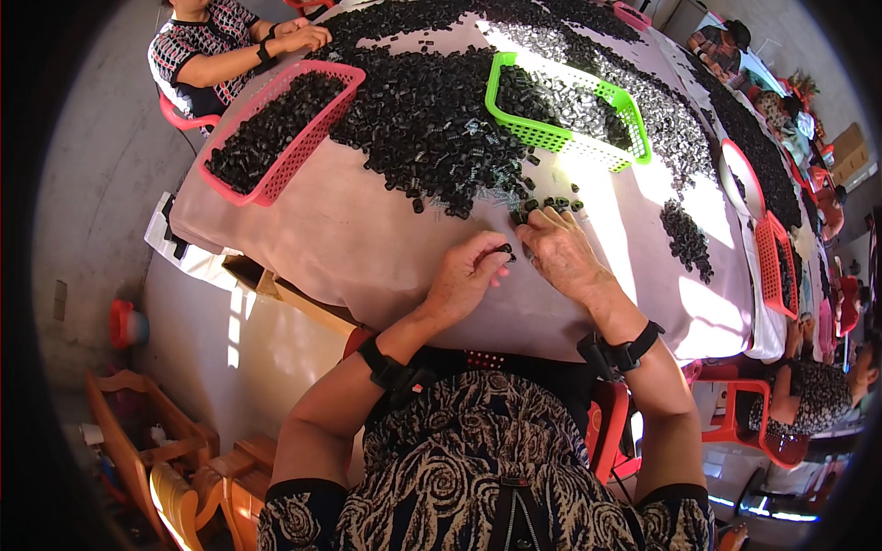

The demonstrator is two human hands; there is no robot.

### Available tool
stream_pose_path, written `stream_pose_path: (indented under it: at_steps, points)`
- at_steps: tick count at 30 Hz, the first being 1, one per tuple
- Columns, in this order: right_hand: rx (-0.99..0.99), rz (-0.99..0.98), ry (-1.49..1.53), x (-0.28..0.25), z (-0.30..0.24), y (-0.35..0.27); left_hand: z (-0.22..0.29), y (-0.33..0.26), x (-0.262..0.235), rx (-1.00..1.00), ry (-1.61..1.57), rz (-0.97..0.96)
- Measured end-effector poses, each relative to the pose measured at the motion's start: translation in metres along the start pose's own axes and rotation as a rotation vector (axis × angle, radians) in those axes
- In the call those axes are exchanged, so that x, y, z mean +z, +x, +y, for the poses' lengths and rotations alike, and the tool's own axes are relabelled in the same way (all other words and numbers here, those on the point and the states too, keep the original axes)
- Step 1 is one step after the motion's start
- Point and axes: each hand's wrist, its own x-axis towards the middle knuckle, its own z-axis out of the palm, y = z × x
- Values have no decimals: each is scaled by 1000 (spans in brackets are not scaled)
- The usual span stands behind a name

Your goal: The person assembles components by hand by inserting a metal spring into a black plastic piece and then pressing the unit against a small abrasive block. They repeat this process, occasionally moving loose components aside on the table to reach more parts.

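Note:
My left hand (467, 275) is closed, with a small black plastic piece (505, 251) pinched between thumb and forefinger. Just to its right, my right hand (560, 250) reaches down to the cloth with its fingers bent together. What its fingertips grip, if anything, is hidden behind them. A few loose black pieces (557, 203) lie right beyond those fingers. Farther off spreads a large heap of similar black pieces (413, 119). Thin, shiny coil-like bits, perhaps small springs (496, 197), lie along the heap's near edge.
A pink basket (266, 188) full of black pieces stands at left, a green basket (560, 140) beyond my hands. An orange-red basket (770, 266) sits at the right edge of the cloth-covered table (303, 253). A co-worker's hands (301, 37) work at far left; other people sit along the right.

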Motion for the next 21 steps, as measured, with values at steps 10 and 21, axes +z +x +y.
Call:
stream_pose_path:
  at_steps: [10,21]
  points:
    - [309,203,453,-4,2,-2,-5,1,-1,8,-7,-7]
    - [686,119,1315,-5,8,-9,-4,0,-1,14,18,-16]
